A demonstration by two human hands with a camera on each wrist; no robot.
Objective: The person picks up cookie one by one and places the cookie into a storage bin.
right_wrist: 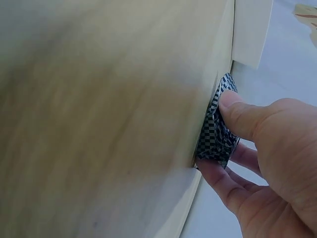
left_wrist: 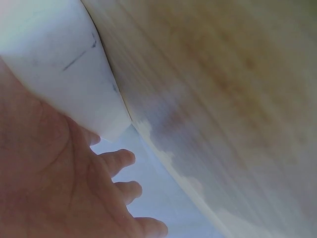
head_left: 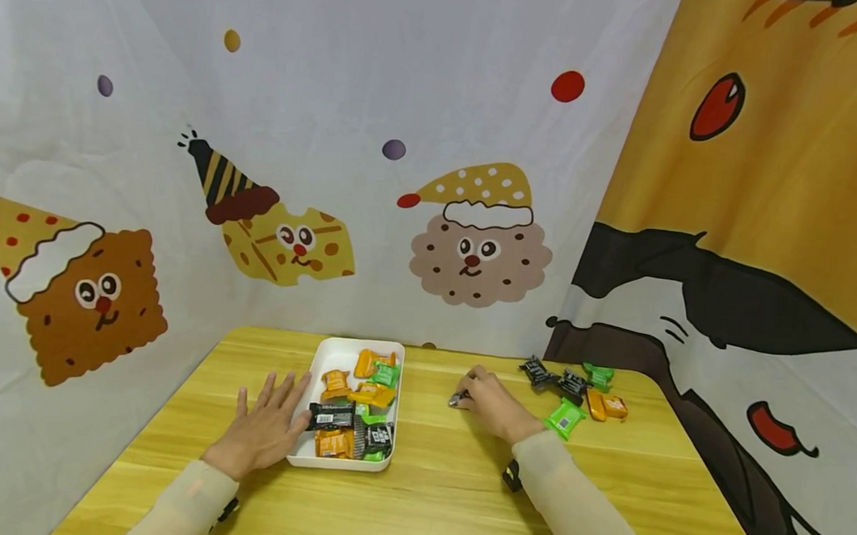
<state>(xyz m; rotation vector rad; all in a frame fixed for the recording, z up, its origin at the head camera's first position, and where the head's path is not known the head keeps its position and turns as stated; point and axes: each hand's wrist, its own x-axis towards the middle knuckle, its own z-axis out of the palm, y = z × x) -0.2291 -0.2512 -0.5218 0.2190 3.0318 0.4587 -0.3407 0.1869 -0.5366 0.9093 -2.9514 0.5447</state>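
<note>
My right hand [head_left: 490, 402] pinches a small black-and-silver checkered packet [right_wrist: 217, 126] between thumb and fingers, low over the table to the right of the tray. In the head view most of that packet is hidden under the hand. At the left side of the white tray [head_left: 341, 463], my left hand [head_left: 263, 427] rests with straight, spread fingers against the wall. Inside the tray lie several wrapped packets: orange ones [head_left: 335, 384], black ones [head_left: 332, 416] and green ones [head_left: 385, 375]. The left wrist view shows the palm beside the tray's outer wall [left_wrist: 64, 64].
To the right of my right hand is a loose group of packets: black [head_left: 537, 372], green [head_left: 564, 418] and orange [head_left: 606, 406]. The wooden table [head_left: 423, 501] meets a cloth backdrop [head_left: 368, 313] with cartoon prints behind and at the sides.
</note>
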